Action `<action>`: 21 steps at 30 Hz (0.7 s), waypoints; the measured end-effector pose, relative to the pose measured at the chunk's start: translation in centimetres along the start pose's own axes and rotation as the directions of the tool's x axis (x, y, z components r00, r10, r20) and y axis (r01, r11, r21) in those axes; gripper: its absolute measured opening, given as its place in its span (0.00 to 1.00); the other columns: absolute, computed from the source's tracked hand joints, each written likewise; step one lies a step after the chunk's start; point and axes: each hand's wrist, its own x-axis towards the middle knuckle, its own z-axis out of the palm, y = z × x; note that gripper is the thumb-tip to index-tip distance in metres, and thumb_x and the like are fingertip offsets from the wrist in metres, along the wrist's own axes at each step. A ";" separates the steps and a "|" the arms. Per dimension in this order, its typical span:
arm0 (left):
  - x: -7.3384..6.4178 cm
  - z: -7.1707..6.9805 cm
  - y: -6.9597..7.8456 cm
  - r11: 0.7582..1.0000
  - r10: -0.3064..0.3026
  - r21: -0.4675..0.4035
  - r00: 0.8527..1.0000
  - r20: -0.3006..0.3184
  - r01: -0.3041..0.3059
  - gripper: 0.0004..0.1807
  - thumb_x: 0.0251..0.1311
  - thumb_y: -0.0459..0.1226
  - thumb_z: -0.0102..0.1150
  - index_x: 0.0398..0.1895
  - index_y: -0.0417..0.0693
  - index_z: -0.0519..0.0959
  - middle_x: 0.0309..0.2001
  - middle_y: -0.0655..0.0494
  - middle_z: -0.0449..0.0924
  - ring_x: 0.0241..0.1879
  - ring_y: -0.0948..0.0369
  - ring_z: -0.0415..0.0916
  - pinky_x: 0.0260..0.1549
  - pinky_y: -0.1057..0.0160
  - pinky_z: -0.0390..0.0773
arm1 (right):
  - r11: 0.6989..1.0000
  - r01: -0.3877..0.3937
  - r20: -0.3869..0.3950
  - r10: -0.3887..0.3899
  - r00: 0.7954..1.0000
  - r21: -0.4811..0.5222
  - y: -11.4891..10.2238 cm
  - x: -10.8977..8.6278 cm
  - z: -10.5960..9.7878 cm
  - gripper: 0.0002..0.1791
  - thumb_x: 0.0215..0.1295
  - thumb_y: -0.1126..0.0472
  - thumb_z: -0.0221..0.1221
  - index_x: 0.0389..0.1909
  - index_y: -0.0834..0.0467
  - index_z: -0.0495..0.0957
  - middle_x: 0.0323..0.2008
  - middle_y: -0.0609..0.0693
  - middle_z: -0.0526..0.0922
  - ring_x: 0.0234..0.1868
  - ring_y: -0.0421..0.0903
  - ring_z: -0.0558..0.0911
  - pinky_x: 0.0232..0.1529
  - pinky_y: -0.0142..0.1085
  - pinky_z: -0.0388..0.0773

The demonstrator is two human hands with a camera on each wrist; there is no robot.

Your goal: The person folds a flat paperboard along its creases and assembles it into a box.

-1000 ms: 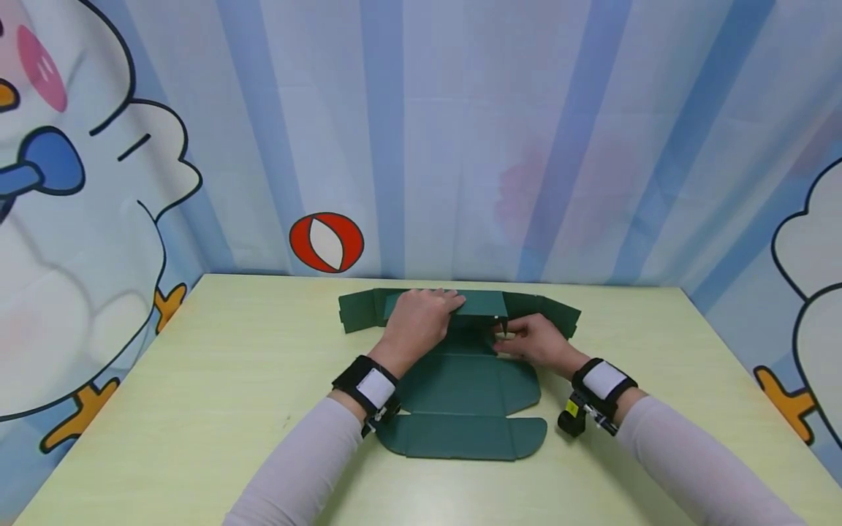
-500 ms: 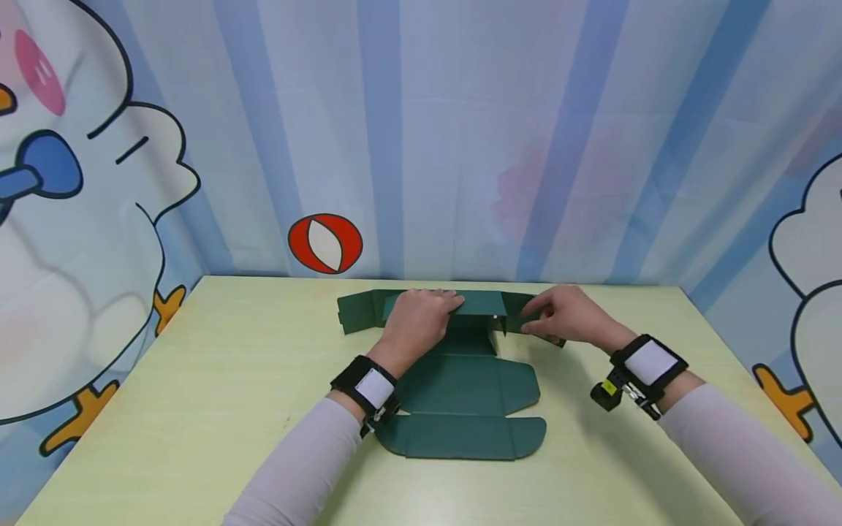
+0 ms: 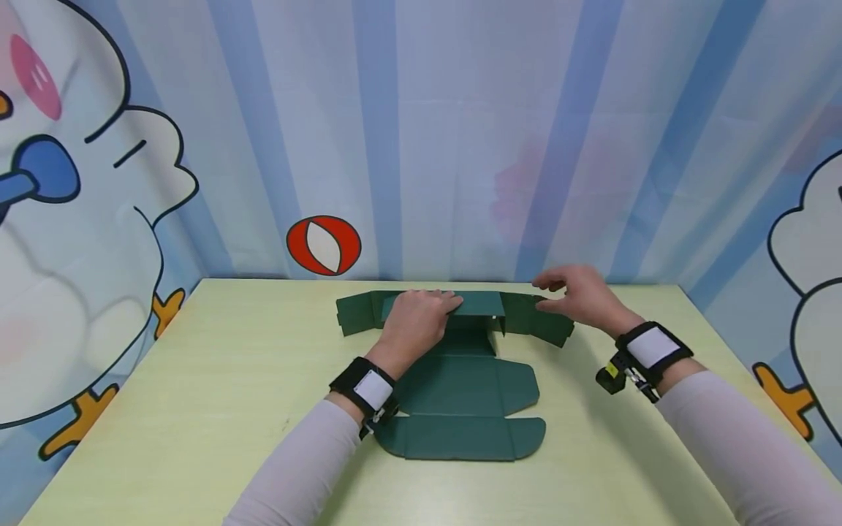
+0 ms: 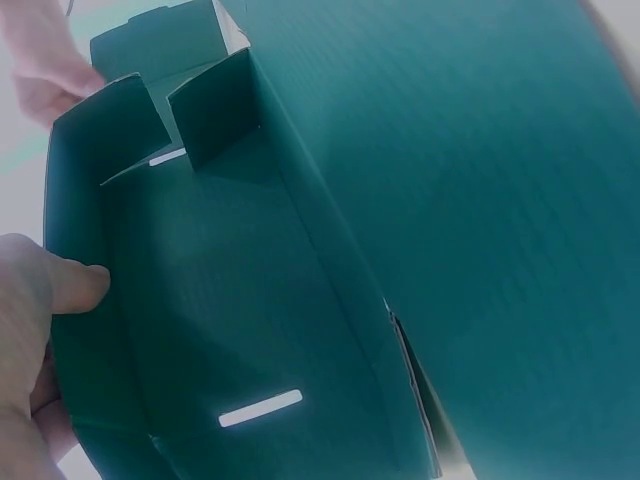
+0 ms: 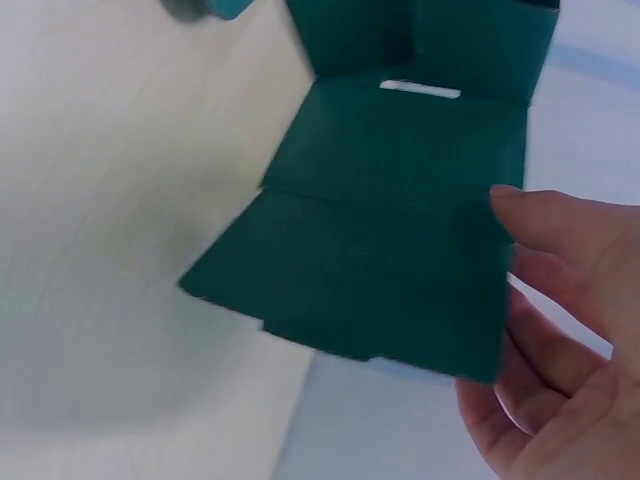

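A partly folded dark green cardboard box point(image 3: 454, 383) lies mid-table, its long back part raised into a trough and its lid panels flat towards me. My left hand point(image 3: 417, 321) grips the raised wall from above; in the left wrist view its thumb point(image 4: 80, 287) lies inside the wall, other fingers outside. My right hand point(image 3: 585, 296) is at the top edge of the right end flap point(image 3: 520, 313), which sticks outwards. In the right wrist view the thumb point(image 5: 530, 215) overlaps this flap's edge, fingers curled behind it. Small tuck flaps point(image 4: 215, 110) stand inside the trough's end.
The left end flap point(image 3: 357, 314) also sticks outwards. The pale yellow table point(image 3: 263, 351) meets a striped blue cloth backdrop point(image 3: 447, 183) just behind the box. Each wrist wears a strapped camera.
My right hand has moved from the trough's right corner out and up to the right end flap's top edge. The flap's outer part now angles towards me. The left hand stays on the wall.
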 end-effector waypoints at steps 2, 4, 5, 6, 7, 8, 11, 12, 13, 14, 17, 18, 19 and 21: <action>0.0 0.0 0.0 1.000 0.000 -0.001 1.000 -0.003 0.000 0.15 0.65 0.33 0.58 0.51 0.56 0.86 0.50 0.58 0.87 0.37 0.59 0.87 0.37 0.64 0.85 | 1.000 -0.009 0.030 0.009 1.000 0.006 0.5 0.0 0.3 0.21 0.61 0.64 0.66 0.55 0.64 0.80 0.52 0.64 0.83 0.52 0.61 0.81 0.54 0.55 0.78; 0.0 0.0 0.0 1.000 0.001 -0.001 1.000 -0.007 -0.001 0.15 0.65 0.33 0.59 0.51 0.56 0.86 0.50 0.58 0.87 0.38 0.60 0.87 0.36 0.64 0.85 | 1.000 -0.024 0.056 0.023 0.998 0.013 1.0 0.0 0.6 0.21 0.61 0.64 0.66 0.55 0.65 0.80 0.53 0.65 0.83 0.52 0.61 0.82 0.53 0.55 0.79; 0.0 0.0 0.0 1.000 0.001 -0.002 1.000 -0.009 -0.001 0.15 0.65 0.33 0.59 0.51 0.56 0.86 0.50 0.58 0.87 0.38 0.60 0.87 0.36 0.64 0.85 | 0.999 -0.030 0.069 0.029 0.997 0.017 1.2 0.0 0.8 0.22 0.61 0.64 0.66 0.56 0.66 0.79 0.53 0.65 0.82 0.52 0.61 0.82 0.53 0.55 0.79; 0.0 -0.1 0.0 1.000 0.001 -0.002 1.000 -0.011 -0.001 0.15 0.65 0.33 0.59 0.51 0.56 0.86 0.50 0.58 0.87 0.38 0.60 0.87 0.36 0.64 0.85 | 0.999 -0.035 0.079 0.033 0.996 0.020 1.4 0.0 0.9 0.22 0.61 0.64 0.66 0.56 0.66 0.79 0.53 0.66 0.82 0.52 0.62 0.82 0.53 0.55 0.79; 0.0 -0.1 0.0 1.000 0.002 -0.002 1.000 -0.012 -0.002 0.15 0.65 0.33 0.59 0.51 0.56 0.86 0.49 0.57 0.87 0.37 0.60 0.87 0.36 0.65 0.85 | 0.999 -0.037 0.087 0.035 0.996 0.024 1.6 0.0 1.0 0.22 0.61 0.64 0.66 0.56 0.66 0.79 0.53 0.66 0.82 0.53 0.62 0.82 0.53 0.55 0.79; 0.0 -0.1 0.0 1.000 0.002 0.000 1.000 -0.014 -0.002 0.15 0.65 0.33 0.59 0.51 0.56 0.86 0.49 0.57 0.87 0.37 0.60 0.87 0.36 0.65 0.85 | 0.999 -0.044 0.094 0.042 0.995 0.025 1.8 -0.1 1.1 0.23 0.61 0.64 0.66 0.56 0.67 0.78 0.54 0.67 0.82 0.53 0.63 0.82 0.53 0.55 0.79; 0.1 0.0 0.0 1.000 0.003 -0.001 1.000 -0.015 -0.003 0.15 0.65 0.33 0.59 0.51 0.56 0.86 0.49 0.57 0.87 0.34 0.59 0.86 0.35 0.65 0.84 | 0.997 -0.066 0.123 0.060 0.991 0.045 2.2 -0.2 1.5 0.19 0.63 0.63 0.64 0.53 0.66 0.80 0.50 0.65 0.83 0.47 0.58 0.83 0.47 0.49 0.81; 0.1 0.0 0.0 1.000 0.004 -0.001 1.000 -0.015 -0.004 0.14 0.65 0.33 0.59 0.51 0.56 0.86 0.49 0.57 0.87 0.34 0.59 0.86 0.34 0.65 0.84 | 0.996 -0.072 0.130 0.066 0.989 0.047 2.3 -0.2 1.6 0.17 0.64 0.63 0.63 0.52 0.65 0.81 0.48 0.63 0.84 0.43 0.55 0.83 0.44 0.46 0.80; 0.1 0.0 0.0 1.000 0.004 -0.001 1.000 -0.015 -0.004 0.14 0.65 0.33 0.59 0.51 0.55 0.86 0.49 0.57 0.87 0.33 0.59 0.86 0.34 0.66 0.84 | 0.996 -0.077 0.138 0.069 0.988 0.050 2.3 -0.2 1.7 0.14 0.65 0.63 0.63 0.49 0.65 0.82 0.45 0.62 0.85 0.40 0.52 0.83 0.41 0.43 0.78; 0.1 0.0 0.0 1.000 0.003 -0.002 1.000 -0.016 -0.003 0.14 0.65 0.33 0.59 0.51 0.55 0.86 0.49 0.57 0.87 0.32 0.59 0.86 0.34 0.66 0.84 | 0.995 -0.081 0.144 0.073 0.987 0.052 2.4 -0.3 1.7 0.12 0.66 0.63 0.62 0.47 0.64 0.82 0.43 0.60 0.85 0.36 0.48 0.81 0.39 0.40 0.76; 0.1 0.1 0.0 1.000 -0.001 -0.004 1.000 -0.018 0.001 0.14 0.65 0.33 0.59 0.51 0.56 0.86 0.49 0.57 0.87 0.31 0.59 0.85 0.33 0.66 0.84 | 0.995 -0.081 0.153 0.072 0.986 0.056 2.4 -0.4 1.8 0.08 0.67 0.62 0.61 0.41 0.62 0.83 0.36 0.54 0.84 0.30 0.42 0.75 0.35 0.37 0.70; 0.0 0.1 0.0 1.000 -0.002 -0.005 1.000 -0.018 0.002 0.14 0.65 0.33 0.59 0.51 0.56 0.86 0.49 0.57 0.87 0.32 0.59 0.86 0.32 0.66 0.83 | 0.996 -0.077 0.154 0.067 0.986 0.055 2.4 -0.4 1.8 0.06 0.67 0.63 0.61 0.39 0.62 0.83 0.32 0.53 0.83 0.28 0.42 0.73 0.34 0.36 0.68; 0.0 0.1 0.0 1.000 -0.004 -0.004 1.000 -0.017 0.003 0.14 0.65 0.33 0.59 0.51 0.56 0.86 0.49 0.57 0.87 0.32 0.59 0.86 0.32 0.66 0.83 | 0.996 -0.070 0.156 0.060 0.986 0.057 2.3 -0.5 1.8 0.06 0.67 0.63 0.60 0.38 0.62 0.82 0.30 0.53 0.82 0.27 0.42 0.71 0.34 0.36 0.67; 0.0 0.2 0.0 1.000 -0.005 -0.001 1.000 -0.014 0.005 0.15 0.65 0.33 0.59 0.51 0.56 0.86 0.50 0.57 0.87 0.34 0.59 0.86 0.33 0.66 0.84 | 0.997 -0.061 0.155 0.051 0.987 0.057 2.3 -0.7 1.9 0.05 0.67 0.63 0.61 0.38 0.61 0.83 0.30 0.52 0.82 0.27 0.40 0.71 0.34 0.36 0.68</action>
